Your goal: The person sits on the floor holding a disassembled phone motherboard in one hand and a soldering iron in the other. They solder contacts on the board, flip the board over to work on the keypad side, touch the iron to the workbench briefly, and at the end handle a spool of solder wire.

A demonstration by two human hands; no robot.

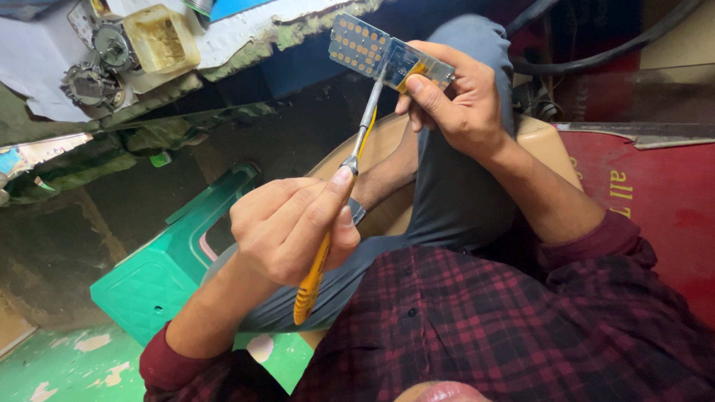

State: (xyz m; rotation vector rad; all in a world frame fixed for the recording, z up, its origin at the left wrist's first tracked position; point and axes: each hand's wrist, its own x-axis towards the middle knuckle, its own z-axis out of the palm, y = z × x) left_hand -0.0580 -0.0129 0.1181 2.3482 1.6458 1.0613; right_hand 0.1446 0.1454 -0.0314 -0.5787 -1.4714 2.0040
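1. A small repair workshop: a worn, chipped workbench (246, 37) carries metal gear parts (89, 82) and a grimy plastic tray (160, 37).
2. Below the workbench stands a green plastic stool (160, 279) on the paint-flaked floor (67, 365).

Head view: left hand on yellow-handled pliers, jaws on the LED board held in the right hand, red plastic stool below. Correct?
One error: the plastic stool is green, not red, as the head view shows. The rest holds: the left hand grips the yellow-handled pliers, whose jaws meet the LED board held in the right hand.
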